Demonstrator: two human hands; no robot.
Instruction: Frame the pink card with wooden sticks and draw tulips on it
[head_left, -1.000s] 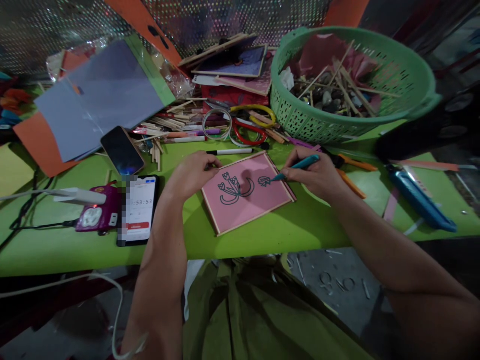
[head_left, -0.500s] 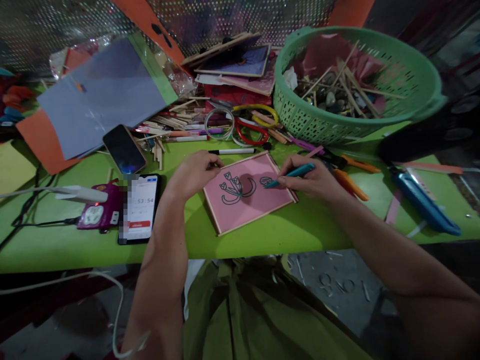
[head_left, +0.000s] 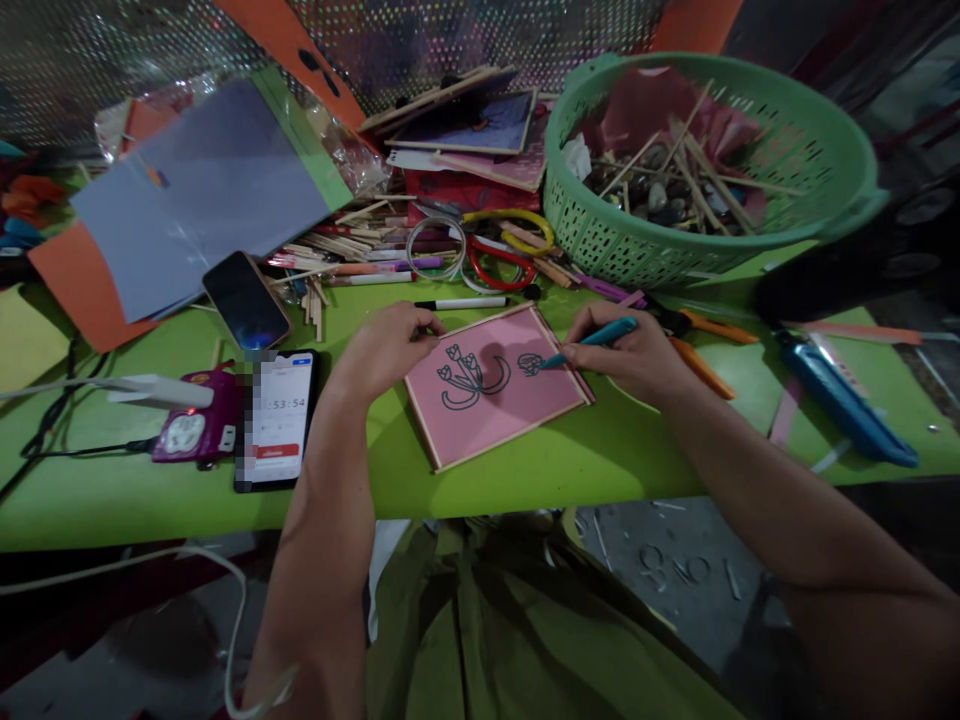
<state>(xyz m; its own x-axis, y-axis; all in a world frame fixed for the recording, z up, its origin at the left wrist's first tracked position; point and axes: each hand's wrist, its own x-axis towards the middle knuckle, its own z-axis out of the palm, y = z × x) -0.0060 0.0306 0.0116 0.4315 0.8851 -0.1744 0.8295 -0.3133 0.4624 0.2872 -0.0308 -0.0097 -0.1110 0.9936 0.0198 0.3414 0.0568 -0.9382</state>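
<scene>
A pink board (head_left: 487,425) edged with thin wooden strips lies slightly turned on the green table. It bears a dark line drawing of tulips (head_left: 463,375) with curved leaves, and a small scribbled round shape (head_left: 531,364) to their right. My left hand (head_left: 394,342) has its fingers curled at the board's upper left corner, holding it. In my right hand (head_left: 619,352) a teal pen (head_left: 596,335) is pinched, its tip at the right side of the round shape. Just beyond the board lies a white marker (head_left: 465,303) with a black cap.
Behind are loose sticks and pens (head_left: 360,250), scissors (head_left: 502,265) and a tape roll (head_left: 435,248). A green basket (head_left: 622,230) stands at back right. Two phones (head_left: 246,300) and a purple power adapter (head_left: 191,420) lie left; a blue case (head_left: 847,400) lies right.
My right hand has shifted slightly, and the pen tip has moved a little to the right and up on the round shape. My left hand stays at the board's corner.
</scene>
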